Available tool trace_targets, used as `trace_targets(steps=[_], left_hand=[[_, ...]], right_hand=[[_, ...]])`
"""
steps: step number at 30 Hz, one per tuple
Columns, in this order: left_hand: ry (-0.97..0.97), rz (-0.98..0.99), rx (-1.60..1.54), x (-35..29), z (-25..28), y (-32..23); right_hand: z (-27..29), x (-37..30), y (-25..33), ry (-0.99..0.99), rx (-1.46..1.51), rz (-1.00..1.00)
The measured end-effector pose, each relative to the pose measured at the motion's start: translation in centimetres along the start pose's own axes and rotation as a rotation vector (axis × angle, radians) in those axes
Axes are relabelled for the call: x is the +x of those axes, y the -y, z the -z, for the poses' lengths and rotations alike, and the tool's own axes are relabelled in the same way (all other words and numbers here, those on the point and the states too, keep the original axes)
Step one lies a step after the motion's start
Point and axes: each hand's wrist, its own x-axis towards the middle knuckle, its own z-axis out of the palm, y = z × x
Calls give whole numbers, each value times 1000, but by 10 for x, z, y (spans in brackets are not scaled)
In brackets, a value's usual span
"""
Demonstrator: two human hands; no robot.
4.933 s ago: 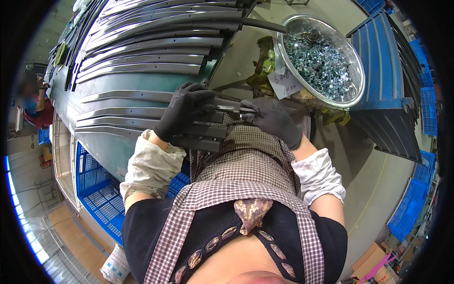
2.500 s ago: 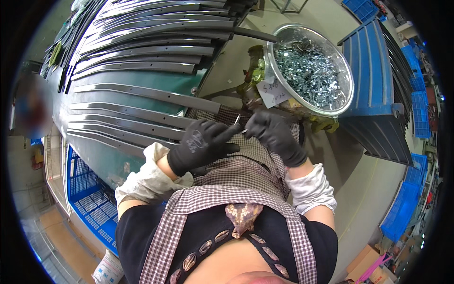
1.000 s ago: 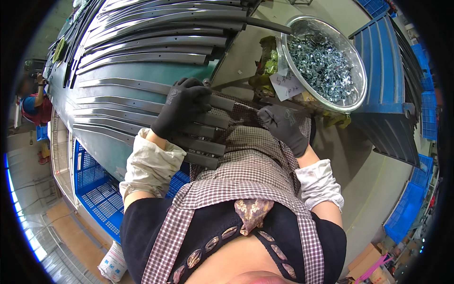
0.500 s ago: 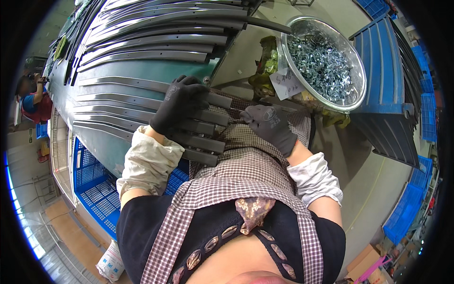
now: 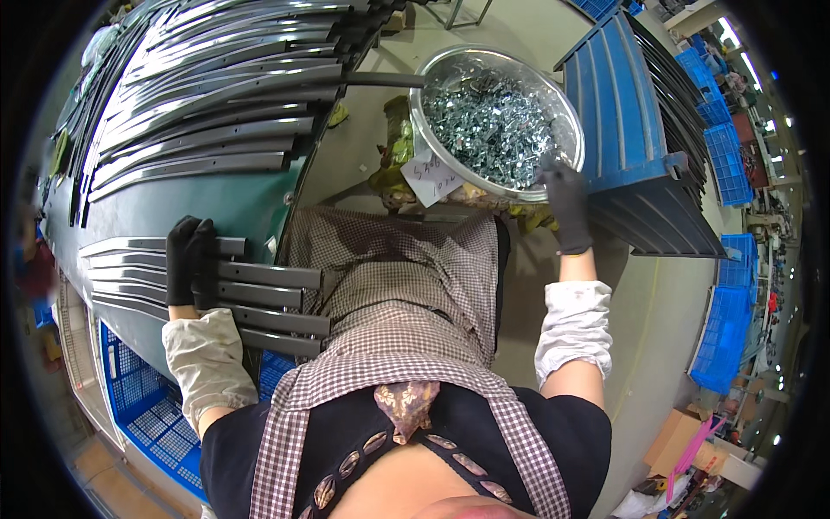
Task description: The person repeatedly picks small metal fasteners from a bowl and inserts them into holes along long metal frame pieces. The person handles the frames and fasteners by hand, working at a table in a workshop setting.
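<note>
Right hand (image 5: 566, 203) is at the basin (image 5: 418, 112) rim, clips (image 5: 484, 125) just up-left; left hand (image 5: 188, 261) is over the strips (image 5: 270, 275), which run sideways. Can't tell if either grip's pinching.

- White card (image 5: 432, 177): the one bit of writing I can pick out from here. By hand, dark strokes on white, two rows, look like figures.
- Card sits tilted at the near left side of the basin (image 5: 562, 108), written face toward us.
- Upper row looks larger, lower row smaller, both running on a slant.
- Right sleeve (image 5: 572, 333): faint reddish marks at its far end, too small to tell print from stain.
</note>
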Motion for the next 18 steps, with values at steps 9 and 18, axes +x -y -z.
trace_targets(steps=[9,18], left_hand=[[669,-464,-322,61,-124,-211],[528,-175,425,211,-352,-274]], right_hand=[[26,116,-53,15,-343,5],[-62,189,-136,39,-759,84]])
